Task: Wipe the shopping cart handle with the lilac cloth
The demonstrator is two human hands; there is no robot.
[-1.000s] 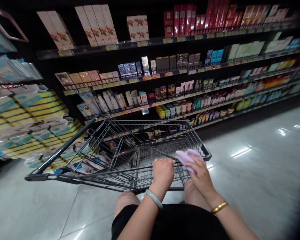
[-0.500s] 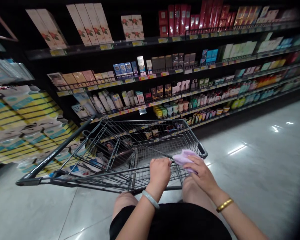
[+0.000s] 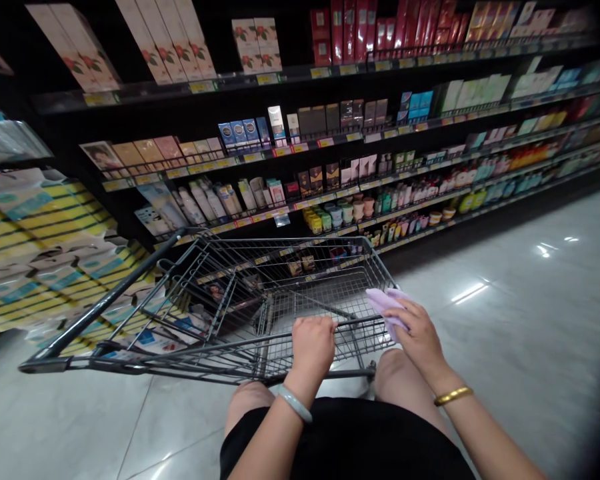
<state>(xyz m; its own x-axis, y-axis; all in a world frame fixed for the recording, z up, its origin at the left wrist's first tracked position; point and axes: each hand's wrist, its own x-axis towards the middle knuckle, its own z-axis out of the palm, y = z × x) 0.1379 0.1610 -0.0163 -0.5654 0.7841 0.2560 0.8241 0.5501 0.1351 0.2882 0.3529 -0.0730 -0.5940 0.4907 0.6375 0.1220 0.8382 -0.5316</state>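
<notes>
A dark metal shopping cart stands sideways before me, its wire basket holding nothing that I can make out. My left hand, with a pale bangle at the wrist, is closed over the cart's near top rail. Farther right, my right hand wears a gold bracelet and grips a folded lilac cloth. The cloth lies at the near rail close to the cart's front right corner; whether it touches the wire I cannot tell. Fingertips of both hands are partly hidden.
Behind the cart runs a long dark shelf unit with boxes, bottles and jars. Stacked yellow-and-white packs stand at the left. Glossy grey floor stretches to the right. My knees are close under the cart's near side.
My right hand has moved right along the rail with the lilac cloth. My left hand keeps its hold on the rail. The view has shifted slightly.
</notes>
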